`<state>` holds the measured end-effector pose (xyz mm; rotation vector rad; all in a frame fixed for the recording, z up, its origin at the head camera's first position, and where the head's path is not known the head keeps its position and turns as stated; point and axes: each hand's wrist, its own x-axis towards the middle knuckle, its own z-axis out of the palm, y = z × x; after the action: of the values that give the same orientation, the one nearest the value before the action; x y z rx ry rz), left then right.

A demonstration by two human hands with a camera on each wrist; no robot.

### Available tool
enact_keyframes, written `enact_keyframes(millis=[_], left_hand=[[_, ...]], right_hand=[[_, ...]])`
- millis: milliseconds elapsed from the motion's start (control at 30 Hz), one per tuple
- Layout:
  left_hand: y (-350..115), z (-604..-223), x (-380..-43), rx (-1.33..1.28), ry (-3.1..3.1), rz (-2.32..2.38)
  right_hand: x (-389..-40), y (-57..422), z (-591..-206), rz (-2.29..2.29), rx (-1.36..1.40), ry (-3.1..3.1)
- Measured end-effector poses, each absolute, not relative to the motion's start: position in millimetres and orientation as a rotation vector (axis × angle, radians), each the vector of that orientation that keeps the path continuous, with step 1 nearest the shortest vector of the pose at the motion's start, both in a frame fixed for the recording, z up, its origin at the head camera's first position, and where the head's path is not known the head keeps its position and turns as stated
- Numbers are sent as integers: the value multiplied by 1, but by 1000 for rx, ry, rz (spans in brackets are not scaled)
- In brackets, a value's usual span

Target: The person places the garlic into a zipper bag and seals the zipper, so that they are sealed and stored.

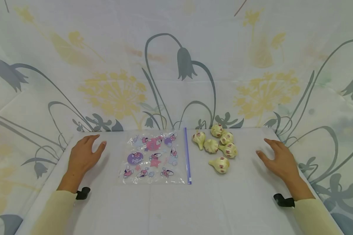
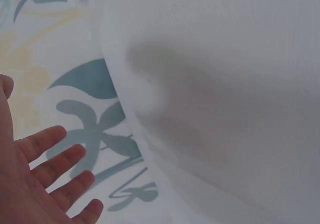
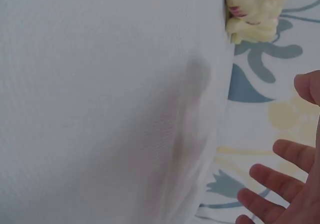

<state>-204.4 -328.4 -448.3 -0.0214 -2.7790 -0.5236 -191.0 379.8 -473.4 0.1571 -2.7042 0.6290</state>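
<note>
A clear plastic zip bag printed with pink and purple cartoon figures lies flat on the white table, its purple zip edge toward the right. Several garlic bulbs, cream with reddish marks, sit just right of the zip; one lies a little nearer the front. My left hand is held left of the bag, fingers spread, holding nothing. On the other side, my right hand is right of the garlic, also with loose, spread fingers and nothing in it. The right wrist view catches garlic at its top edge.
A white cloth covers the table. Behind and at both sides hangs a flower-patterned curtain, meeting the table's back edge. Black wrist cameras are strapped at both sleeves.
</note>
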Motion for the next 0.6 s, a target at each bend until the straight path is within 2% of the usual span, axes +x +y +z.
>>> enact_keyframes(millis=[600], left_hand=[[-286, -439, -197, -193, -2705, -540]], right_hand=[[-187, 341, -459, 668, 227, -2665]])
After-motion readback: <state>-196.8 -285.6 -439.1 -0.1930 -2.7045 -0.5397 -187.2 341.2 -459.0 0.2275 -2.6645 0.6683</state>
